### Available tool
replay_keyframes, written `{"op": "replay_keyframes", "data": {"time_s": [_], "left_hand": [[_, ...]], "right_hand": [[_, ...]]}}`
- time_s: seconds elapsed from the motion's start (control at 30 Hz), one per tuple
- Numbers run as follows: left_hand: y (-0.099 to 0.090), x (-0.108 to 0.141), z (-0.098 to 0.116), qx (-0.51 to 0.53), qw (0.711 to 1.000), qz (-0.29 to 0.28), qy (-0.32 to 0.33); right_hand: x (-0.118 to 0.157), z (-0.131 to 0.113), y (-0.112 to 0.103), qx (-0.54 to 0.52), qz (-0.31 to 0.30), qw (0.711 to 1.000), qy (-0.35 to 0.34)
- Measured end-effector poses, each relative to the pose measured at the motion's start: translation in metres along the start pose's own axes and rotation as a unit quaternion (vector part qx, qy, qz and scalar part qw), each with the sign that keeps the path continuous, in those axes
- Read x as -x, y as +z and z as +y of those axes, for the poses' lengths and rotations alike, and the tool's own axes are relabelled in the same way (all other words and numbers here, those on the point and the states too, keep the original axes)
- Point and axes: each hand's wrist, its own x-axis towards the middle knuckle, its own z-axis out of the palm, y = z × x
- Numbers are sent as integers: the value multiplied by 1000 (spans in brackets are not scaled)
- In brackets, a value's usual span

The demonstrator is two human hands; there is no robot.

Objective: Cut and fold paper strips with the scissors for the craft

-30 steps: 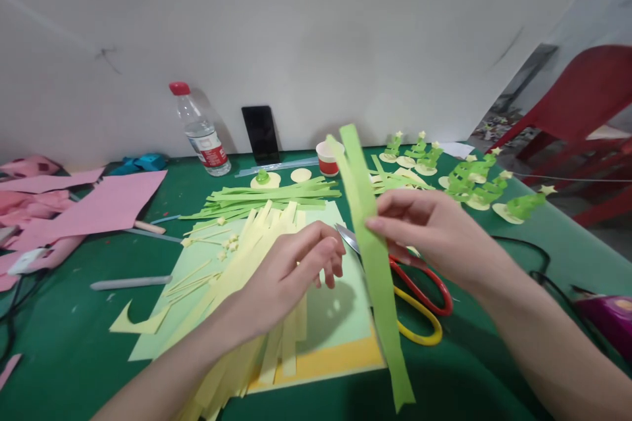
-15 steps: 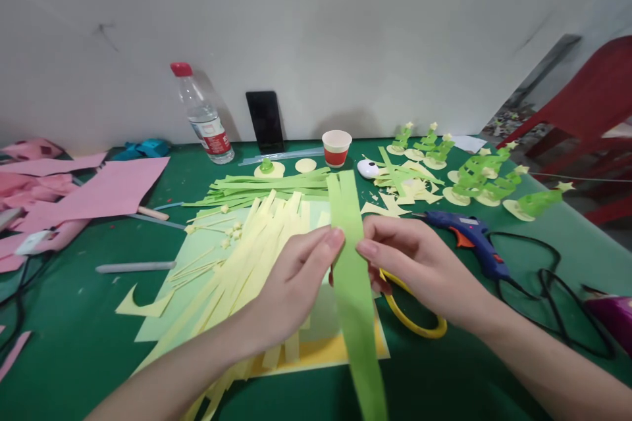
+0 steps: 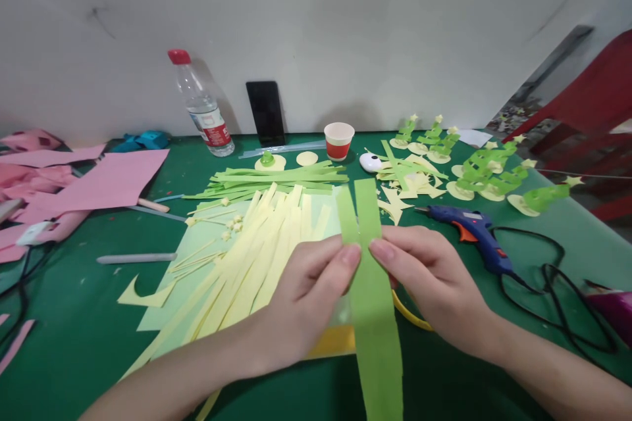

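Observation:
Both hands pinch a long green paper strip (image 3: 378,322) in front of me, its lower end running out of the bottom of the view. A split runs down from its top edge, and the two tongues of paper stand apart. My left hand (image 3: 316,296) grips the left edge just below the split, thumb on top. Opposite it, my right hand (image 3: 429,276) is closed on the right edge. Behind the right hand shows part of a yellow loop (image 3: 412,316), like a scissors handle; whether the hand touches it I cannot tell. Pale yellow paper strips (image 3: 247,250) lie fanned to the left.
Green strips (image 3: 276,176) lie farther back, near a paper cup (image 3: 338,145), a phone (image 3: 265,113) and a water bottle (image 3: 207,118). Right are a blue glue gun (image 3: 471,230) with its cord and several green spiral pieces (image 3: 546,197). Pink paper (image 3: 113,177) lies left.
The split at the strip's top has spread wider and grown longer. Both hands and the strip sit slightly lower and farther right in view. Less of the yellow loop shows.

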Motion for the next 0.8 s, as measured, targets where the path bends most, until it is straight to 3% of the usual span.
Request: {"op": "replay_keyframes", "data": {"time_s": [0.23, 0.4, 0.5, 0.63, 0.8], "left_hand": [[1, 1, -4, -25, 998, 50, -17], [-2, -2, -7, -2, 997, 79, -24], [-4, -3, -8, 11, 997, 67, -31], [-3, -2, -9, -75, 996, 50, -27], [-3, -2, -10, -124, 991, 58, -10]], "right_hand": [[1, 6, 10, -13, 68, 998, 1], [3, 9, 8, -63, 38, 996, 46], [2, 9, 6, -68, 35, 994, 84], [0, 9, 5, -110, 66, 989, 79], [-2, 7, 5, -54, 58, 993, 82]]}}
